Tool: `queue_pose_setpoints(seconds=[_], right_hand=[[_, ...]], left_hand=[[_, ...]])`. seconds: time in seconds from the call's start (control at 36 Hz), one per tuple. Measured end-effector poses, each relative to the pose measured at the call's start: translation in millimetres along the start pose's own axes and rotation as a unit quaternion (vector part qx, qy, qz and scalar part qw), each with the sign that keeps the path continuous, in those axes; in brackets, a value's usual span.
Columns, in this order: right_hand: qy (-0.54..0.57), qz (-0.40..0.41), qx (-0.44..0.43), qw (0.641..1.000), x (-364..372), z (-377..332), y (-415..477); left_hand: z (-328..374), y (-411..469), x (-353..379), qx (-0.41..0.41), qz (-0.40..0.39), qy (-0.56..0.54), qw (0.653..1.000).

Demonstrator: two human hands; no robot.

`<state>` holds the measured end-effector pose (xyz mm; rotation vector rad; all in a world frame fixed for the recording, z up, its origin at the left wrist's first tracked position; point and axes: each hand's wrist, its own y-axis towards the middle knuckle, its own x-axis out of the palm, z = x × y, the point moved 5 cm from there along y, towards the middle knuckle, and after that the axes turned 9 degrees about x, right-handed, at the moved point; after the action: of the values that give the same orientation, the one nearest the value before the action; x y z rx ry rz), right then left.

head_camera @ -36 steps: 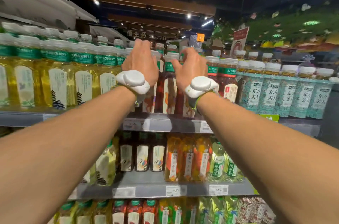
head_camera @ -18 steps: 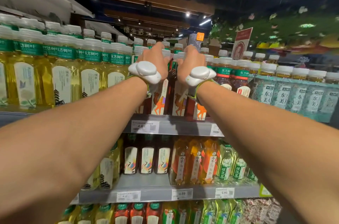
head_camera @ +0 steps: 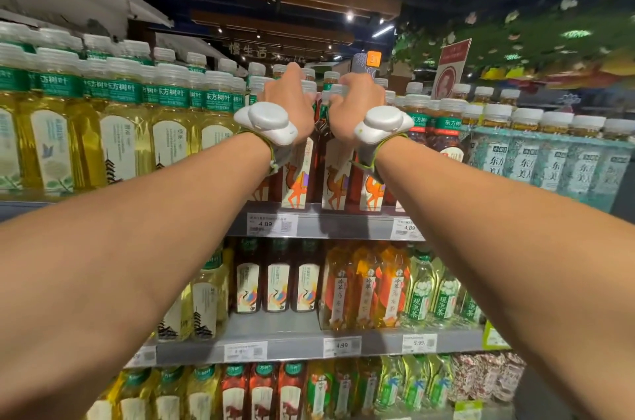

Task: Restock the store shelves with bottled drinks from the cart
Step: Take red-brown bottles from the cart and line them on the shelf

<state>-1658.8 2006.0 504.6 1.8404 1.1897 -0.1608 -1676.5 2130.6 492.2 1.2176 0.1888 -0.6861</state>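
Head view: both arms reach up to the upper shelf [head_camera: 343, 227]. The left hand [head_camera: 288, 94] is curled over the cap and neck of a dark bottle [head_camera: 299, 175] with a camel label. The right hand [head_camera: 355, 103] grips the top of the neighbouring bottle [head_camera: 338, 175] the same way. Both stand upright, side by side, bases at the shelf's front edge. A white wrist device [head_camera: 266, 120] sits on each wrist. Yellow tea bottles [head_camera: 120, 130] stand to the left, teal-labelled bottles [head_camera: 549, 161] to the right. The price tag [head_camera: 271, 224] reads 4.89.

The top shelf [head_camera: 343, 225] is packed with bottles [head_camera: 171, 137]; open air lies above their caps [head_camera: 216, 77]; bare ledge fronts the lower dark bottles [head_camera: 276, 277].
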Motion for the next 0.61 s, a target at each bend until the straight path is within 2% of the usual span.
queue_pose_setpoints(seconds=[0.28,0.39,0.44,0.53,0.61], right_hand=[[0.006,0.001,-0.009,1.0,2,1,-3],[0.037,0.093,-0.061,0.993,0,-6,-12],[0.051,0.11,-0.088,0.989,1,-13,-15],[0.056,0.074,-0.112,0.989,11,-25,-13],[0.05,0.049,-0.118,0.991,23,-34,-11]], left_hand=[[-1,-1,-14,-0.003,-0.01,-0.024,1.0],[-8,-1,-33,-0.021,0.062,0.006,0.998],[-13,0,-40,-0.026,0.085,0.039,0.995],[-21,4,-42,-0.038,0.086,0.064,0.993],[-31,10,-38,-0.051,0.045,0.08,0.994]])
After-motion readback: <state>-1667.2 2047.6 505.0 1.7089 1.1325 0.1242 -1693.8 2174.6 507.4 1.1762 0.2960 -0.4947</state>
